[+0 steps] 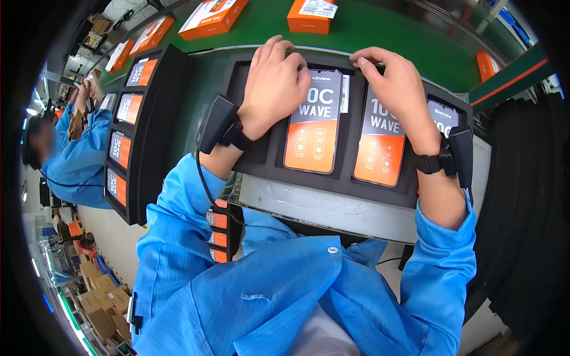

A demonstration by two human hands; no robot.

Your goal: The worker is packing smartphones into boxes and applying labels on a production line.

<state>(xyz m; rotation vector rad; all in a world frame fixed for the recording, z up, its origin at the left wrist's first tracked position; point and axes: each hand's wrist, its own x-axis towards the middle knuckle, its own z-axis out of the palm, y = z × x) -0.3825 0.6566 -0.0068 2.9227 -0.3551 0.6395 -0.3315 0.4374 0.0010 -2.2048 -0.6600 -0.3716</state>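
Both my hands are over a black foam tray (270, 160) with smartphones in its slots. My left hand (276, 83) is at the upper left edge of one smartphone (312, 139), its fingers curled in and their tips partly hidden. My right hand (395, 83) covers the top of a second smartphone (380, 151), with thumb and forefinger drawn together near the gap between the two. I cannot make out what either hand pinches. Both phones lie face up with grey and orange screen covers. A white label (345, 95) shows beside the first. A third smartphone (442, 115) is partly behind my right wrist.
Another black tray of phones (133, 172) stands tilted at the left, and more trays (219, 228) show below the bench. Orange boxes (312, 16) sit on the green conveyor (261, 29) beyond. A co-worker in blue (74, 169) works at the far left. Cables run from my wrist devices (218, 124).
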